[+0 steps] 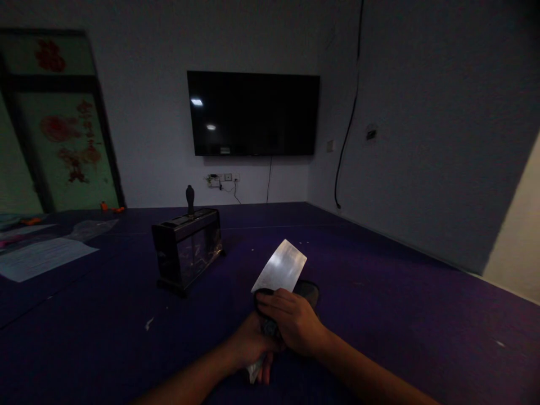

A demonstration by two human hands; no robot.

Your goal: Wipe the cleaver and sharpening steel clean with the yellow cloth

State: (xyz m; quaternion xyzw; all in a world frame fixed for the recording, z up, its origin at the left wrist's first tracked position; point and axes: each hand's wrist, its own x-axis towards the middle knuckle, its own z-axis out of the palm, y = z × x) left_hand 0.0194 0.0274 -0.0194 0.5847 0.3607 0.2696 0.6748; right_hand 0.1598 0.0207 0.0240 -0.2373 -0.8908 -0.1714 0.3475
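A cleaver with a broad, shiny rectangular blade (283, 264) points up and away from me, its handle hidden by my hands. My left hand (252, 344) is closed around the lower end, and a bit of white, crumpled material (254, 369) shows under its fingers. Across the base of the blade lies my right hand (293, 319), fingers pressed together over a dark cloth-like piece with a black rim (309, 292). Its exact kind I cannot make out. Left of the hands stands a black knife block (185, 225) with clear sides and one dark-handled tool (190, 197) upright in it.
The purple-blue surface (379, 304) carries small white scraps. A printed sheet (46, 256) and clear plastic wrapping (90, 228) lie at the left, with small orange items (104, 206) farther back. A television (255, 112) hangs on the far wall; a black cable runs down the corner.
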